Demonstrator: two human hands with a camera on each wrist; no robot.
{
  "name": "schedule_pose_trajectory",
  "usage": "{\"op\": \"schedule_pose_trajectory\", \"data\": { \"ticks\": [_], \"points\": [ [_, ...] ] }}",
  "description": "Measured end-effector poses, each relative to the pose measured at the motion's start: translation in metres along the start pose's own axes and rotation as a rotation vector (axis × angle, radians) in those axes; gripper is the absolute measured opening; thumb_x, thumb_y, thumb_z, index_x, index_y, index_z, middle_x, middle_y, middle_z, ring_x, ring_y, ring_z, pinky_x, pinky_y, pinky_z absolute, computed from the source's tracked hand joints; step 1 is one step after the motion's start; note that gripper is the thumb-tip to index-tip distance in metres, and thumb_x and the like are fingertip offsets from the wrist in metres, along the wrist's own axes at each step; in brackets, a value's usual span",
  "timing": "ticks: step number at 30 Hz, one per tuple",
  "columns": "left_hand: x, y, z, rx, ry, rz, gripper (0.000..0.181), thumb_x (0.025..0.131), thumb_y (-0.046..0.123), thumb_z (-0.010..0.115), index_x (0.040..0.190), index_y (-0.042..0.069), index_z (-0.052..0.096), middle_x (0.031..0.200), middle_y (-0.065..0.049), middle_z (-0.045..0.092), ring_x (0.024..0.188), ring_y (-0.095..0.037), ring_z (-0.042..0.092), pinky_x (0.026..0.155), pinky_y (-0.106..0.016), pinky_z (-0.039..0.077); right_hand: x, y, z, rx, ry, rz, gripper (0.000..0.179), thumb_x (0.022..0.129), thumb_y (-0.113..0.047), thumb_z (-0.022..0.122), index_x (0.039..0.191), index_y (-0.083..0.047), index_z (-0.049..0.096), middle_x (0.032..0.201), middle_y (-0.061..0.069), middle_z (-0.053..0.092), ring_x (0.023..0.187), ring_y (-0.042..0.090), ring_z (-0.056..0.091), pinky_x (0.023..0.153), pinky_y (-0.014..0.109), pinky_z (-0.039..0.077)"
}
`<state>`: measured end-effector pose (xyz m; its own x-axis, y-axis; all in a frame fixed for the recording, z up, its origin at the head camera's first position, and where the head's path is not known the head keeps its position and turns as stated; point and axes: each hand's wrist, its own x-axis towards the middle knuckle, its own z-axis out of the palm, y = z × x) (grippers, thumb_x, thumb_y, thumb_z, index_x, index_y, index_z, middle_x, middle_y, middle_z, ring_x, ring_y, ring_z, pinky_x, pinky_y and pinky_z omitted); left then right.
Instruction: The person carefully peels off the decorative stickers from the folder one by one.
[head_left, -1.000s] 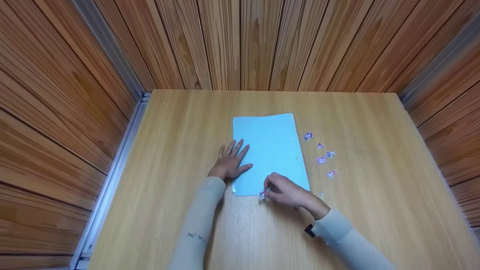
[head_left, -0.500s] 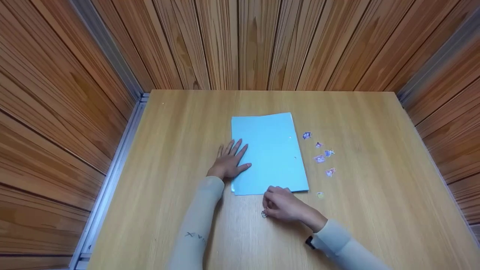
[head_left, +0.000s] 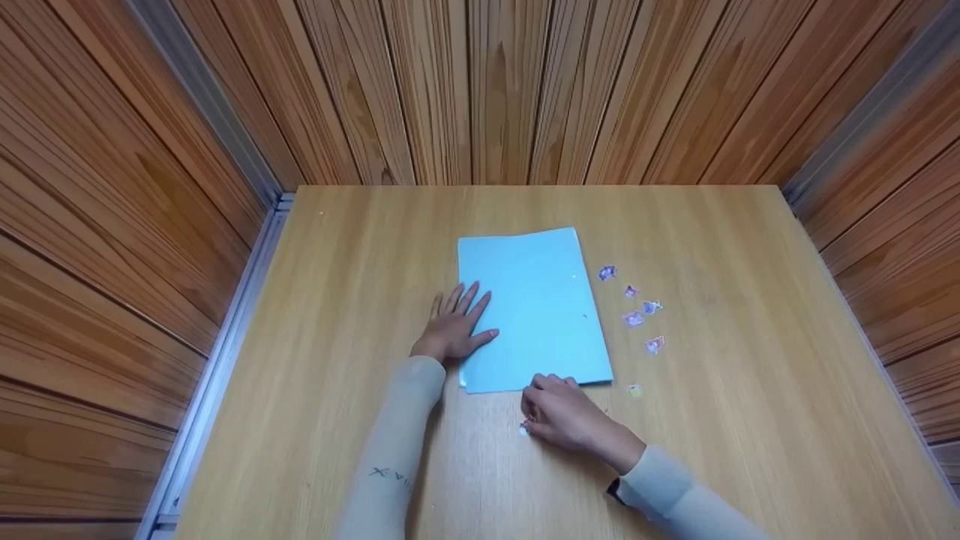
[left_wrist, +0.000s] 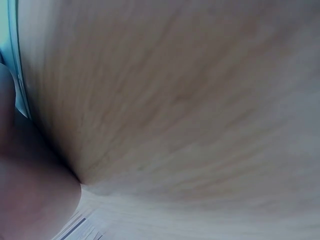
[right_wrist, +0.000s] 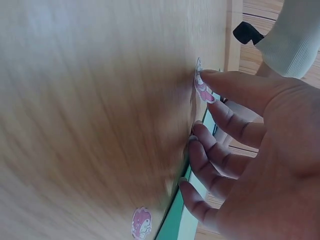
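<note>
A light blue folder or stack of paper [head_left: 529, 300] lies on the wooden table. My left hand [head_left: 452, 328] rests flat with spread fingers over its left edge. Just below its lower edge, my right hand [head_left: 562, 411] pinches a small pink-and-white cut-out sticker [right_wrist: 204, 90] between thumb and index finger. The sticker stands on edge close over the table, its other fingers loosely bent beside it. Another pink sticker [right_wrist: 142, 223] lies on the table near the right hand. Only part of the left hand [left_wrist: 35, 200] and the blue edge show in the left wrist view.
Right of the blue paper, several small purple and pink stickers [head_left: 634, 319] lie scattered on the table [head_left: 360, 247]. A yellowish sticker [head_left: 634, 391] is near the paper's lower right corner. Wood-panelled walls [head_left: 495, 90] enclose the back and sides.
My right hand has drawn back from the paper's lower edge toward the near side, still pinching the sticker, which has turned slightly. The left hand stays in place; the head view has shifted a little.
</note>
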<state>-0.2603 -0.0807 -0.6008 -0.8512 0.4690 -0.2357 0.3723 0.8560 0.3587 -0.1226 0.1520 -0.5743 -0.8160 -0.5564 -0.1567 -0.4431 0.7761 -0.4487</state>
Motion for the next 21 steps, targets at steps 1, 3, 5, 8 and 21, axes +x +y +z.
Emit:
{"op": "schedule_pose_trajectory", "data": {
  "ticks": [1, 3, 5, 8, 21],
  "points": [
    [0.0, 0.001, 0.0, -0.006, 0.0, 0.003, 0.076, 0.105, 0.058, 0.042, 0.166, 0.024, 0.012, 0.174, -0.005, 0.0, 0.158, -0.033, -0.007, 0.123, -0.062, -0.003, -0.001, 0.001, 0.0, -0.004, 0.003, 0.001, 0.019, 0.092, -0.03, 0.077, 0.101, -0.018, 0.065, 0.093, -0.008, 0.054, 0.086, 0.014, 0.048, 0.082, 0.038, 0.04],
    [-0.001, 0.002, 0.002, -0.014, 0.003, 0.011, 0.076, 0.105, 0.058, 0.042, 0.166, 0.024, 0.013, 0.174, -0.005, 0.0, 0.158, -0.033, -0.007, 0.123, -0.062, -0.003, -0.003, 0.002, 0.001, -0.007, 0.003, 0.003, 0.023, 0.092, -0.031, 0.077, 0.107, -0.018, 0.064, 0.095, -0.007, 0.055, 0.087, 0.015, 0.049, 0.083, 0.038, 0.041],
    [-0.002, 0.003, 0.002, -0.013, 0.001, 0.02, 0.077, 0.105, 0.059, 0.042, 0.166, 0.024, 0.013, 0.173, -0.006, 0.001, 0.158, -0.034, -0.006, 0.123, -0.063, -0.002, -0.005, 0.003, 0.0, 0.009, -0.006, -0.001, 0.026, 0.093, -0.032, 0.076, 0.111, -0.018, 0.063, 0.098, -0.007, 0.057, 0.089, 0.014, 0.05, 0.083, 0.038, 0.042],
    [-0.004, 0.003, 0.002, -0.013, -0.014, 0.022, 0.077, 0.104, 0.06, 0.041, 0.166, 0.024, 0.013, 0.173, -0.005, 0.0, 0.158, -0.033, -0.007, 0.123, -0.063, -0.002, -0.006, 0.003, -0.003, 0.075, -0.013, -0.019, 0.027, 0.095, -0.031, 0.074, 0.115, -0.017, 0.064, 0.101, -0.006, 0.06, 0.088, 0.012, 0.053, 0.082, 0.037, 0.042],
    [-0.013, -0.01, -0.014, -0.247, 0.13, -0.003, 0.074, 0.101, 0.055, 0.055, 0.164, 0.029, 0.026, 0.174, 0.003, 0.002, 0.159, -0.032, -0.004, 0.124, -0.06, 0.002, 0.007, 0.022, -0.084, 0.208, 0.372, -0.024, 0.028, 0.104, -0.03, 0.062, 0.128, -0.017, 0.062, 0.126, 0.002, 0.062, 0.118, 0.021, 0.06, 0.097, 0.043, 0.052]
  ]
}}
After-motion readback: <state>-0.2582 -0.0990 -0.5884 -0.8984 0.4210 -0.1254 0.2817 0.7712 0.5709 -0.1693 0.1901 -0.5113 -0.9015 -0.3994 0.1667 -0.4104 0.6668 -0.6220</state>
